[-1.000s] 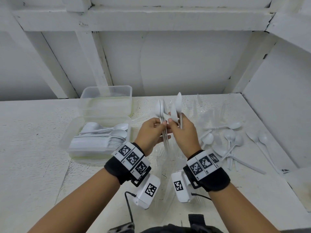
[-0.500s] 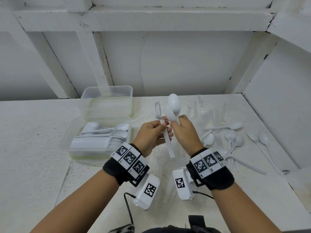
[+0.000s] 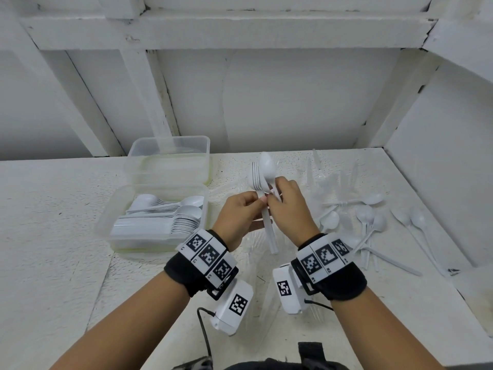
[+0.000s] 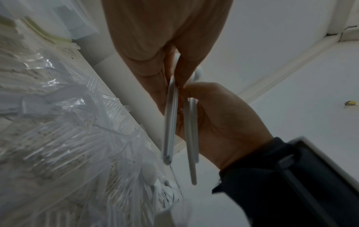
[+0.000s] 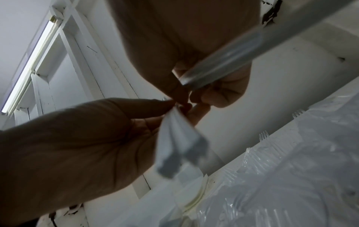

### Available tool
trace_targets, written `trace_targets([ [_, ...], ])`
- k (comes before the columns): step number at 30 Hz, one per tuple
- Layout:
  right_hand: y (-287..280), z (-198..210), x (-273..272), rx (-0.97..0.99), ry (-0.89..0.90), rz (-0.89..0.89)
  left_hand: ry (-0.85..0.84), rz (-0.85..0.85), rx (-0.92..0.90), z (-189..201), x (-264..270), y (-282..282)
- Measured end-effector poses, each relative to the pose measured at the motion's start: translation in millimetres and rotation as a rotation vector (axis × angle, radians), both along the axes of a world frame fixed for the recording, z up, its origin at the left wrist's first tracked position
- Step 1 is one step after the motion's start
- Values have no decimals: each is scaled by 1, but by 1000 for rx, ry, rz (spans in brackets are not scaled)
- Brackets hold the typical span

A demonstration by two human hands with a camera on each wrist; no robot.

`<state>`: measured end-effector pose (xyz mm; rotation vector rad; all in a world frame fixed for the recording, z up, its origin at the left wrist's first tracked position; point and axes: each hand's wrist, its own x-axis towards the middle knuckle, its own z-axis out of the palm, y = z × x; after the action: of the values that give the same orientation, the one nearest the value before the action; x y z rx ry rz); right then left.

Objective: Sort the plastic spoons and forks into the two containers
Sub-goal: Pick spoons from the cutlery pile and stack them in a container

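Wristbands (image 3: 206, 256) with black-and-white coded tags sit nearest, one on each forearm, with a small white camera box slung under each. Just beyond them, both hands meet above the tabletop (image 3: 53, 236). The left hand (image 3: 241, 213) has its fingers (image 3: 262, 198) curled, pinching a stack of white plastic forks (image 3: 256, 177) by the handles, tines up. The right hand (image 3: 289, 206) pinches white spoons (image 3: 267, 166) between thumb and fingertips, bowls up, touching the forks; how many it holds cannot be told. Under the hands lies crinkled clear plastic wrap (image 4: 58, 122) with clear forks on it. Left of the hands stands a clear container (image 3: 160, 217) with white spoons lying nested in rows. Behind it, touching, a second clear container (image 3: 170, 161) stands nearer the wall. Right of the hands, loose white spoons (image 3: 370, 217) lie scattered on the tabletop, some crossing each other. Farthest back stands a white wall with slanted beams.
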<state>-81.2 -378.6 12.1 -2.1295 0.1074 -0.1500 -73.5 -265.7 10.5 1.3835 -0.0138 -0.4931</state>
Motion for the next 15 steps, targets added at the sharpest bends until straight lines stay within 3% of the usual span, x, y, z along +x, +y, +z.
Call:
trace_targets([
  [9,4,-1,2,423,110,-80,26,0,-12,0,-2,0],
  [15,5,1,-1,451,162,-25,25,28,-22,-1,-1,0],
])
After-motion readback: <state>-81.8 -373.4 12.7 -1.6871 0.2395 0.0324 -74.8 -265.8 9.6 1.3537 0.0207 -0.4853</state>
